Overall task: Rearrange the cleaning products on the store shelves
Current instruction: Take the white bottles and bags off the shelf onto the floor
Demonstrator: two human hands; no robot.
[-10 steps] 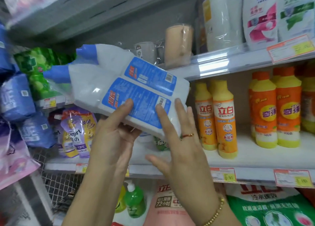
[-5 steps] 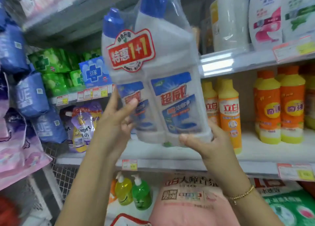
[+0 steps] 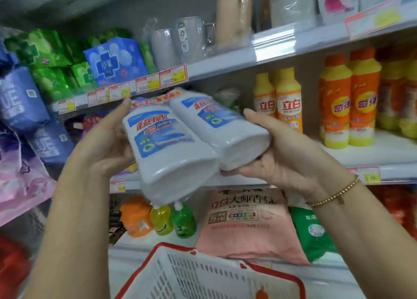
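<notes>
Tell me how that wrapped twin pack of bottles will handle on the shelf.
Probably heavy: the left hand and right hand both support the twin pack. Its glossy film looks slippery. Its flat bases should stand steadily.

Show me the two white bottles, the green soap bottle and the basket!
white bottles (image 3: pixel 158 134), head view, blue label of the left bottle.
green soap bottle (image 3: pixel 184 223), head view, its round body.
basket (image 3: pixel 198 276), head view, white slotted wall.

The twin-pack (image 3: pixel 171 154) is white with blue labels and red lettering. At three o'clock, shelf bottles (image 3: pixel 290 100) are yellow and orange. At six o'clock, the basket (image 3: pixel 203 278) is white lattice, red-rimmed.
</notes>
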